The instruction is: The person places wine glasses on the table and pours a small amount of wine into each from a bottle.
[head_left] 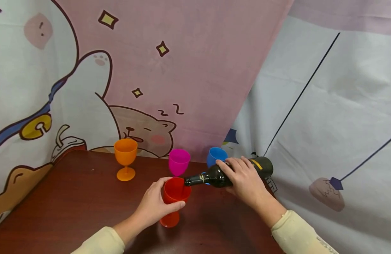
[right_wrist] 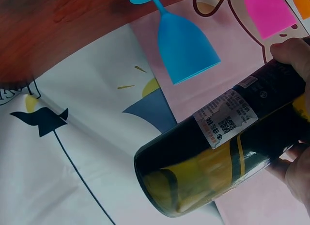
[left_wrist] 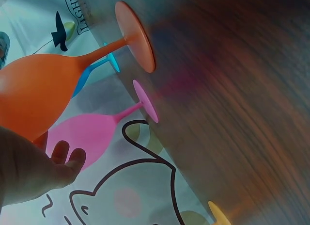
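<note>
My left hand (head_left: 154, 203) holds a red goblet (head_left: 176, 199) by its bowl, thumb on the near side and fingers behind. The same goblet (left_wrist: 38, 89) looks orange in the left wrist view; I cannot tell whether its foot touches the table. With my right hand (head_left: 246, 180) I grip a dark wine bottle (head_left: 219, 177) round its body, tipped almost level. The bottle's mouth is at the goblet's rim, and a thin dark stream runs down inside the bowl. In the right wrist view the bottle (right_wrist: 193, 157) shows a back label and liquid inside.
On the dark wooden table (head_left: 96, 211) stand an orange goblet (head_left: 125, 151) at the back left, a magenta goblet (head_left: 178, 163) behind the red one, and a blue goblet (head_left: 217, 155) partly hidden by the bottle. A printed cloth (head_left: 198, 77) hangs behind the table.
</note>
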{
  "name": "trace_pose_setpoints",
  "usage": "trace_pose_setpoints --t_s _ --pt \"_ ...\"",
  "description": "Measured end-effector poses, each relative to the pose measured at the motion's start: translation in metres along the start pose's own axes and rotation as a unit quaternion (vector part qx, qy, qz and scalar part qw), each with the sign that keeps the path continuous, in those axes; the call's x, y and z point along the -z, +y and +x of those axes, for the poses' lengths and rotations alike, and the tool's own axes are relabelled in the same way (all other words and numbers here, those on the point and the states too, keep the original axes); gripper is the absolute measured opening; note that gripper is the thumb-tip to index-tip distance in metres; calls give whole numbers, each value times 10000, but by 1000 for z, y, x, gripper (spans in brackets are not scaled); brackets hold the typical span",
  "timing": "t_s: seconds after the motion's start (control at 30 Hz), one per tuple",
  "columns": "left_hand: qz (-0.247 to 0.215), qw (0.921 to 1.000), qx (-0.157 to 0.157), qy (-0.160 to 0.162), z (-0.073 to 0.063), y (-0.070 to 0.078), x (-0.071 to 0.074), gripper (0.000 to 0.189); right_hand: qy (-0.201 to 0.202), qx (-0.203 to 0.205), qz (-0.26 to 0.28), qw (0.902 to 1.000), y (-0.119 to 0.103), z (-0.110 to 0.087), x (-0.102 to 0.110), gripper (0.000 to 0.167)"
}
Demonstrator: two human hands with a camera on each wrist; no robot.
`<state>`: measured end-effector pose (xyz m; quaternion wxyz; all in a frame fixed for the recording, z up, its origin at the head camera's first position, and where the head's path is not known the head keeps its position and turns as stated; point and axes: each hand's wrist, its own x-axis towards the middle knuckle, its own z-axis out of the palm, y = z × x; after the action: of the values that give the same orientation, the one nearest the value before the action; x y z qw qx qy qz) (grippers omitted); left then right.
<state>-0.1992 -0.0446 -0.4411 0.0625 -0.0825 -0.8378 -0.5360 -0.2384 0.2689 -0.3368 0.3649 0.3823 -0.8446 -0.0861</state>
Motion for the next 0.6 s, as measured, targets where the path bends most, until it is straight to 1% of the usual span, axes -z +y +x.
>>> trace_pose_setpoints --t_s 0.13,0.6 --pt "51 9999 -80 46 0 -2 0 83 -22 23 -29 10000 -1 1 2 100" --pt "98 9999 43 34 0 0 0 84 44 -5 -51 10000 0 0 2 100"
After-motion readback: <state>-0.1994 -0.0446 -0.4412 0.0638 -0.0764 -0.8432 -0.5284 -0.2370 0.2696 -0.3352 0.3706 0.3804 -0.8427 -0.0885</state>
